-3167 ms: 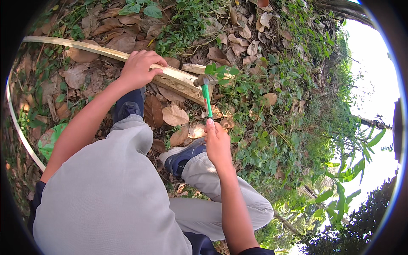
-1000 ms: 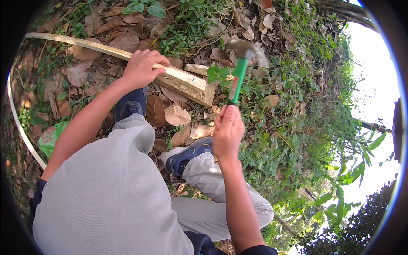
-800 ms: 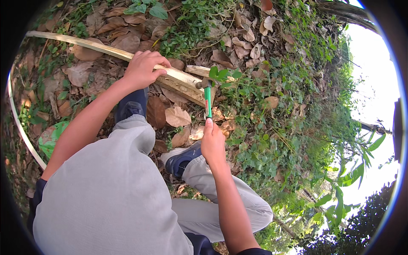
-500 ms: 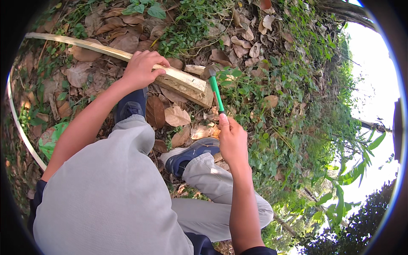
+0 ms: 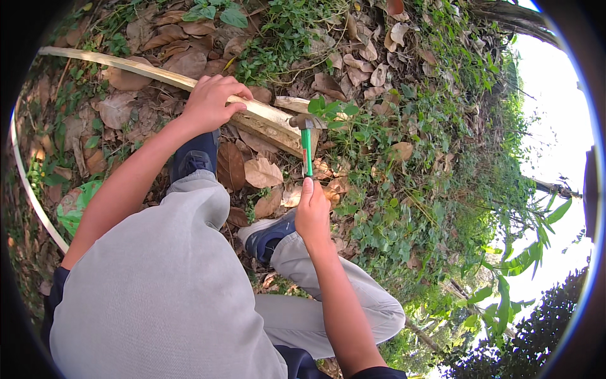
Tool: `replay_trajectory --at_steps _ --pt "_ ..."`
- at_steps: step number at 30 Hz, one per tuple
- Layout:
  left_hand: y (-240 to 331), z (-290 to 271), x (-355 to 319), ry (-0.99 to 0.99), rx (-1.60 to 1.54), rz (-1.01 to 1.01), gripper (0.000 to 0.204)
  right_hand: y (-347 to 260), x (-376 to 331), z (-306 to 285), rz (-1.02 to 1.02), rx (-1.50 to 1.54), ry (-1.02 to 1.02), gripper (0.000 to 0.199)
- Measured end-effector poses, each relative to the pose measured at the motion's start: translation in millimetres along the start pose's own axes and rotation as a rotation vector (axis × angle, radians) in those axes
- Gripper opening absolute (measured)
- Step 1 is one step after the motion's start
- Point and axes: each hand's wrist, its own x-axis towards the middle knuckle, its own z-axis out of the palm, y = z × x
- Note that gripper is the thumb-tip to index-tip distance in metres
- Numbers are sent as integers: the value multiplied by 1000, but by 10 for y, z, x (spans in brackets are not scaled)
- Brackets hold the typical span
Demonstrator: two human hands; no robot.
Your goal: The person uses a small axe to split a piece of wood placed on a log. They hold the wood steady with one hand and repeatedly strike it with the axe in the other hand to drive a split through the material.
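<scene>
My left hand (image 5: 211,101) grips a long pale split length of bamboo (image 5: 126,66) that lies across dry leaves and rests on my left shoe (image 5: 196,155). My right hand (image 5: 312,211) holds a hammer with a green handle (image 5: 307,148). Its metal head (image 5: 302,120) is down against the bamboo's thick right end (image 5: 278,126), next to a small green plant.
Dry brown leaves and low green creepers cover the sloping ground. My right shoe (image 5: 268,230) sits just below the hammer. A thin pale curved strip (image 5: 31,189) runs along the left edge, beside a green object (image 5: 79,202). Tree trunks stand at the upper right.
The hammer was raised high a second ago, came down, lifted slightly, and now its head is down on the bamboo's end again. My left hand has stayed on the bamboo.
</scene>
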Motion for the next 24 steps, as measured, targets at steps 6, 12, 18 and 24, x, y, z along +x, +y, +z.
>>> replay_trajectory --at_steps 6,12,18,24 --pt "12 -25 -7 -18 1 -24 17 32 -210 -81 126 -42 -69 47" --pt "-16 -13 -4 31 -6 34 18 81 -298 -154 206 -91 -178 51" --pt "8 -48 4 1 22 16 18 -9 -304 -177 312 43 -227 56" --pt "54 -23 21 -28 30 3 20 72 -267 -218 302 26 -237 55"
